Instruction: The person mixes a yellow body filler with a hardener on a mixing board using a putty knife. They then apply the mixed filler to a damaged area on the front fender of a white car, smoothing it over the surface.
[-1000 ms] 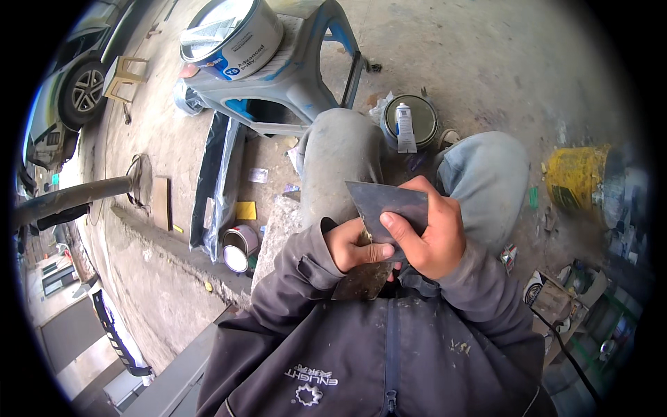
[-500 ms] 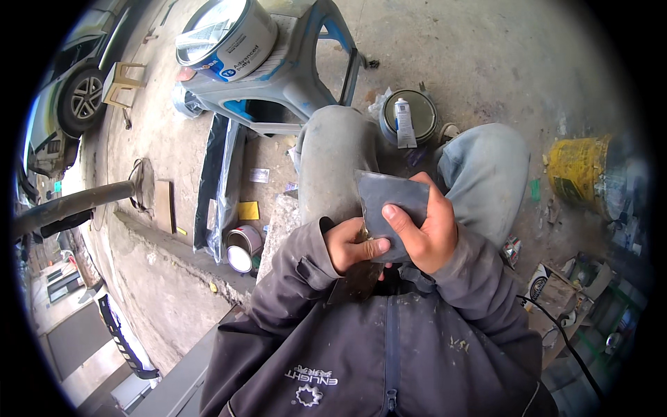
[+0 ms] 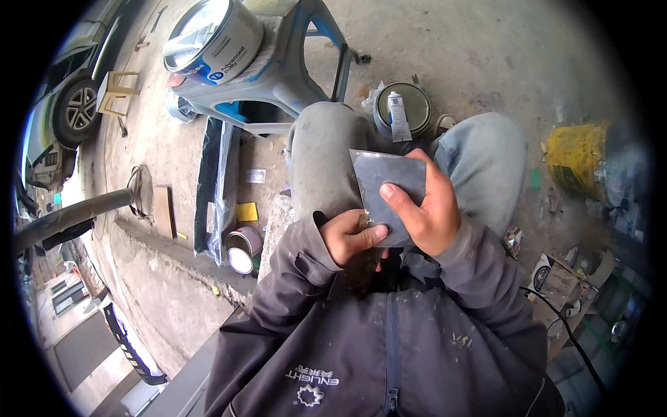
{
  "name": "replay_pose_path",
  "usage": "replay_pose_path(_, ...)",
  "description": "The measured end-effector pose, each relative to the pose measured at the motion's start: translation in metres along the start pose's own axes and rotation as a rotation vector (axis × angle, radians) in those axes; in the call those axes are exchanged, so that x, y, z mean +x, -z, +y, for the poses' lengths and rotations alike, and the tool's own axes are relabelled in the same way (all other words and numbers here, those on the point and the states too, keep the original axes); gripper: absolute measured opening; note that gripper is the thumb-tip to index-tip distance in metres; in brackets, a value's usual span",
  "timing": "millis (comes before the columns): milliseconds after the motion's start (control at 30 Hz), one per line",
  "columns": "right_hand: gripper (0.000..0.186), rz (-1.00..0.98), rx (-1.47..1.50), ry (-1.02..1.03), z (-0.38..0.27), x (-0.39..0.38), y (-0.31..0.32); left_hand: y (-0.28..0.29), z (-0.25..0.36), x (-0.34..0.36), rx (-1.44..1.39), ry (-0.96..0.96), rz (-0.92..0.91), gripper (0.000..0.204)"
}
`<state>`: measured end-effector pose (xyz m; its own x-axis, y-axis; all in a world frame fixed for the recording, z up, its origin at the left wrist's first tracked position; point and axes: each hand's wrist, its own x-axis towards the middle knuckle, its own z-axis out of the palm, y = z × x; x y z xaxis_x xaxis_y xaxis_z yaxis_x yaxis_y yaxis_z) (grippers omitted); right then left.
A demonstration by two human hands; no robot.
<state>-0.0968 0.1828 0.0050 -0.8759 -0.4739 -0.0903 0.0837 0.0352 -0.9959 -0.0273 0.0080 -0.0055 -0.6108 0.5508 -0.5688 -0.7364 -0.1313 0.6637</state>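
Note:
My right hand (image 3: 432,217) grips a dark grey, flat sheet that looks like sandpaper (image 3: 375,175), its thumb lying across the face and its fingers behind. My left hand (image 3: 344,238) closes on the sheet's lower left edge, thumb pressed toward my right thumb. Small yellowish flecks show along that edge. Under my left hand hangs a dark brown flat piece (image 3: 349,279); whether it joins the grey sheet is hidden. Both hands are held close together in front of my jacket, above my bent knees.
A large putty can (image 3: 240,52) stands on a grey plastic stool (image 3: 292,87) ahead. Beyond my knees, a tube (image 3: 397,115) lies on a round tin (image 3: 418,111). An open small can (image 3: 243,249) is at left; a yellow bucket (image 3: 577,158) lies at right. A pole (image 3: 76,210) juts in from the left.
Both hands and the grey sheet have risen slightly in the picture, and the sheet has tilted a little. The grip looks the same. The surroundings have shifted slightly with the view.

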Motion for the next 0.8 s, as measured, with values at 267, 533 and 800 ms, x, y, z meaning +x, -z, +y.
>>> replay_pose_path(267,0.024,-0.108,-0.048,0.016,-0.001,0.008,0.004,0.002,0.003,-0.002,-0.083,0.069,-0.077,0.038)
replay_pose_path(533,0.024,0.068,-0.011,0.036,0.0,-0.001,0.0,-0.003,0.011,-0.002,-0.147,0.114,-0.037,0.038)
replay_pose_path(800,0.027,0.13,0.17,-0.06,0.013,-0.01,0.013,-0.002,0.007,0.008,0.253,-0.121,-0.023,0.056)
